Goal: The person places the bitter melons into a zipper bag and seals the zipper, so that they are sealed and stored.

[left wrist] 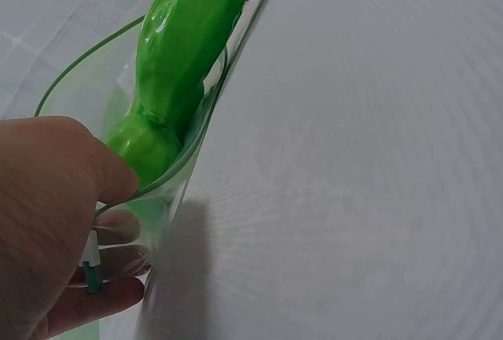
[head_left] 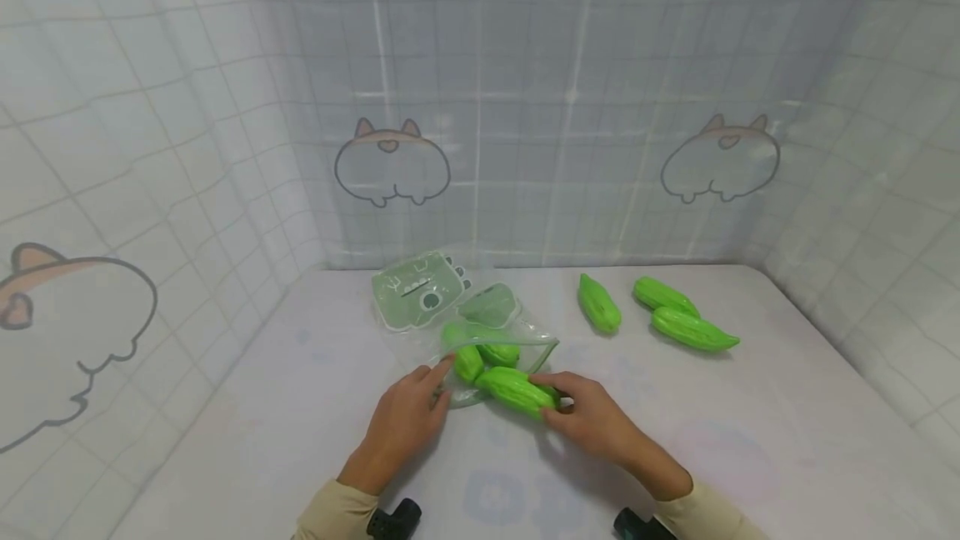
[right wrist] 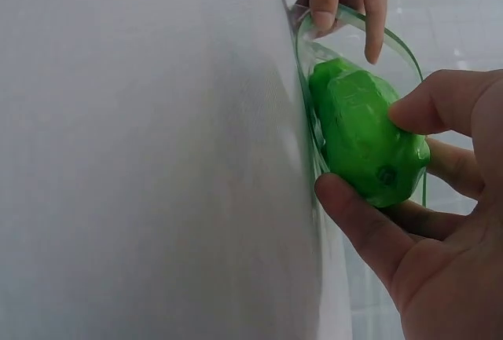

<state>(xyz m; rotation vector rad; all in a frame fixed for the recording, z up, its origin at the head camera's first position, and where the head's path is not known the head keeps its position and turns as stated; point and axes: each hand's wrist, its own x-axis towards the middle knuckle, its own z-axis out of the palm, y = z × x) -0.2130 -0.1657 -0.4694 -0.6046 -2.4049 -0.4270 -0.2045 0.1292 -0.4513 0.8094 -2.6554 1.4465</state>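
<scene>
A clear zip bag with a green cartoon print lies on the table, its green-edged mouth spread toward me. My left hand pinches the bag's rim; in the left wrist view the thumb is at the edge and the other fingers lie behind the plastic. My right hand grips a bright green bitter melon by its near end. That melon's far end is at the bag's mouth, against another bitter melon inside. A further bitter melon shows in the bag, partly hidden.
On the right of the white table lie a single bitter melon and a pair side by side, one farther back and one nearer. A tile-patterned curtain hangs behind and along both sides.
</scene>
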